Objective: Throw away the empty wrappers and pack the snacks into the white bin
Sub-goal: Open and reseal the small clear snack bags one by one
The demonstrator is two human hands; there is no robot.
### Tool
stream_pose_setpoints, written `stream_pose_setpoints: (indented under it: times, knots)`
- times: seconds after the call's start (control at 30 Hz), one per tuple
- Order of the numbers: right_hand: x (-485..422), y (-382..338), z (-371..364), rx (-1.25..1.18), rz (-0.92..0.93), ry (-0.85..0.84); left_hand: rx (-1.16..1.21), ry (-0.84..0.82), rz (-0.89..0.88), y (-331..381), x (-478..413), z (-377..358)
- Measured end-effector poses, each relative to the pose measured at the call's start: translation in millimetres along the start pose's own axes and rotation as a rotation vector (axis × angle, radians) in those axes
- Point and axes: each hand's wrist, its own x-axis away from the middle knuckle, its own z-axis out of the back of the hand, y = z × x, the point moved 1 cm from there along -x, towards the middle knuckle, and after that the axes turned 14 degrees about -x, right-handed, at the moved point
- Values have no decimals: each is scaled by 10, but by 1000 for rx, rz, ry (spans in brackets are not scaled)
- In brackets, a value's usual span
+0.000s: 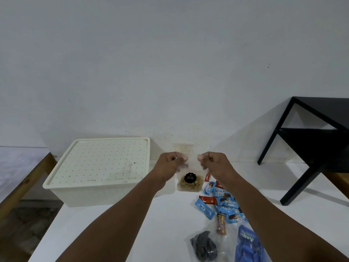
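I hold a clear pouch of tan snacks [189, 183] with a black round label upright over the white table. My left hand [171, 164] pinches its top left corner and my right hand [214, 164] pinches its top right. The white bin [90, 193] stands to the left with its perforated lid [102, 161] on. Below the pouch lie several blue snack packs [225, 202], red bars [207, 199] and a yellow-red bar [221, 224]. Nearer me are a clear bag of dark cookies [204, 244] and a large blue pack [247, 244].
The white table [132, 233] reaches the wall at the back. A black side table [311, 144] stands on the right. A wooden-framed surface [24, 178] lies to the left, with floor showing between it and the table.
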Motion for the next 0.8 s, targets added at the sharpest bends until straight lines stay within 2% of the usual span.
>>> stream_pose_setpoints:
  times: [0.17, 0.47, 0.63, 0.8]
  knots:
    - [-19, -1, -4, 64, 56, 12, 32, -41, 38, 27, 30, 15]
    - [16, 104, 31, -139, -60, 32, -48, 14, 14, -29, 7, 46]
    - [12, 75, -15, -39, 22, 58, -56, -18, 22, 8, 39, 3]
    - [12, 98, -76, -85, -9, 29, -70, 8, 17, -5, 22, 6]
